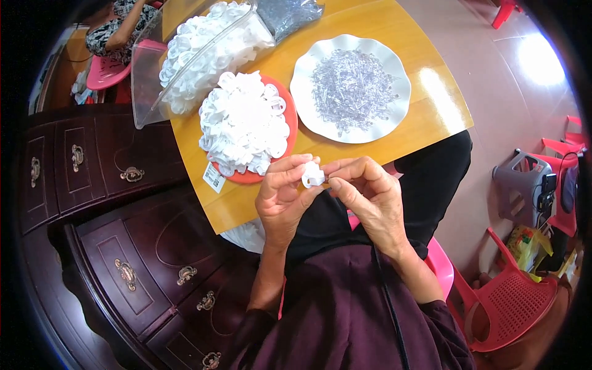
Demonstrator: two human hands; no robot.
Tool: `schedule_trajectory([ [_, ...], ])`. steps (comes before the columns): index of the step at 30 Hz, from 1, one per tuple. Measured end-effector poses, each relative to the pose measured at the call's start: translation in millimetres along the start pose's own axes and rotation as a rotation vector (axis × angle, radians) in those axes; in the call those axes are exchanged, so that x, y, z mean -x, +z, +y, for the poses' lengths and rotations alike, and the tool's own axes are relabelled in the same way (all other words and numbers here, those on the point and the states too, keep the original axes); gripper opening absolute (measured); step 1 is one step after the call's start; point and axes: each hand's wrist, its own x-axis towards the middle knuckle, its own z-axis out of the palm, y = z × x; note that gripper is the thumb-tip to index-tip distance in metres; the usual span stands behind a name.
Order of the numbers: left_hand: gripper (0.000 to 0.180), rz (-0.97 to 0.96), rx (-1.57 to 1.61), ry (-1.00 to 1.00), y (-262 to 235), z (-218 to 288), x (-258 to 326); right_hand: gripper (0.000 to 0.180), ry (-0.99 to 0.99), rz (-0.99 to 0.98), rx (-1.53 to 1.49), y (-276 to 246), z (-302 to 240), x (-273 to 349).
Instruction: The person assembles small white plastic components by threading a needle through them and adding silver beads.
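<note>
both hands meet just above the lap, at the near edge of the wooden table (431,105). the left hand (282,196) and the right hand (370,200) together hold a small white plastic piece (313,175): the left thumb and forefinger pinch it from its 9 o'clock side, the right fingertips (336,183) press on it from 3 o'clock, the other fingers curled in close. the piece sits just off the table edge, at 5 o'clock from the red plate (290,132), which is heaped with white plastic pieces (243,123). at 3 o'clock from that plate stands a white scalloped plate (308,108) holding a pile of small clear pins (351,89). at 11 o'clock from the red plate lies a clear plastic bag (145,86) full of more white parts. a dark wooden cabinet (123,246) with brass handles fills the 8 o'clock side, and red plastic chairs (512,302) stand at 4 o'clock. another person sits at the far 11 o'clock corner
</note>
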Motion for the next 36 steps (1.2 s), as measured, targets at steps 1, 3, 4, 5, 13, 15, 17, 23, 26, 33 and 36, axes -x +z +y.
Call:
schedule_trajectory([
  [1, 0.04, -0.007, -0.031, 0.011, 0, 0, 0, 0.008, -0.001, 0.006, -0.011, 0, 0, 0],
  [3, 0.039, -0.021, -0.074, 0.034, -1, 0, -2, 0.008, -0.001, 0.013, -0.021, 0, 0, 0],
  [4, 0.038, -0.034, -0.121, 0.058, -2, 1, -3, 0.008, 0.013, 0.023, -0.031, 0, -1, 0],
  [5, 0.038, -0.032, -0.121, 0.057, -4, 2, -4, 0.008, 0.027, 0.032, -0.041, 0, -2, 0],
  [13, 0.035, -0.05, -0.169, 0.014, -6, 5, -3, 0.01, 0.071, -0.021, 0.094, -11, -4, -2],
  [15, 0.035, -0.064, -0.246, 0.02, -8, 6, -4, 0.01, 0.093, -0.038, 0.071, -12, -5, -2],
  [17, 0.035, -0.077, -0.326, 0.027, -7, 8, -6, 0.011, 0.184, -0.032, -0.084, -13, -5, -2],
  [23, 0.036, -0.125, -0.435, 0.052, -4, 11, -8, 0.011, 0.198, -0.029, -0.18, -19, -1, -1],
  [26, 0.037, -0.115, -0.393, 0.005, -1, 10, -8, 0.01, 0.216, 0.015, -0.187, -20, -1, -1],
  [33, 0.038, -0.132, -0.439, -0.011, 7, 14, -10, 0.009, 0.183, -0.033, -0.179, -22, 0, 1],
  [36, 0.038, -0.145, -0.439, -0.014, 8, 16, -10, 0.009, 0.202, -0.024, -0.194, -23, 0, 0],
])
